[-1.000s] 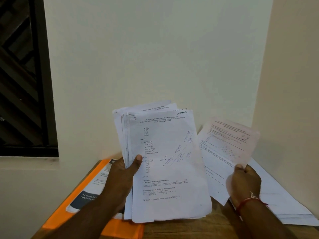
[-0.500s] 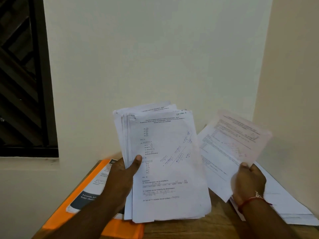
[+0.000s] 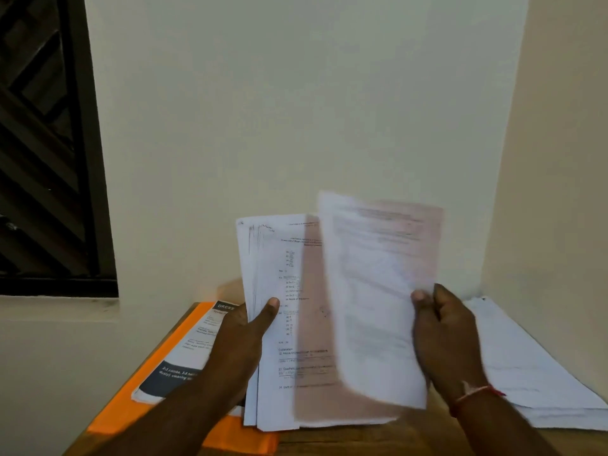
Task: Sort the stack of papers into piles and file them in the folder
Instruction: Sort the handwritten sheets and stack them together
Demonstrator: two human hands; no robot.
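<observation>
My left hand [image 3: 243, 337] grips a thick stack of printed papers [image 3: 273, 291] upright above the table, thumb across the front sheet. My right hand [image 3: 444, 327] pinches the right edge of a few loose sheets [image 3: 371, 291], blurred by motion, held up in front of the right half of the stack. An orange folder [image 3: 131, 403] lies flat on the table at the left, with a printed leaflet [image 3: 194, 343] on top of it. A pile of white papers [image 3: 533, 373] lies on the table at the right, beside the wall.
The wooden table [image 3: 362, 439] sits in a corner, with a white wall behind and a cream wall close on the right. A dark window grille [image 3: 42, 143] fills the upper left, above a ledge.
My right hand has swung its loose sheets from the right side leftwards, so they now cover part of the stack. The left hand and stack have stayed still.
</observation>
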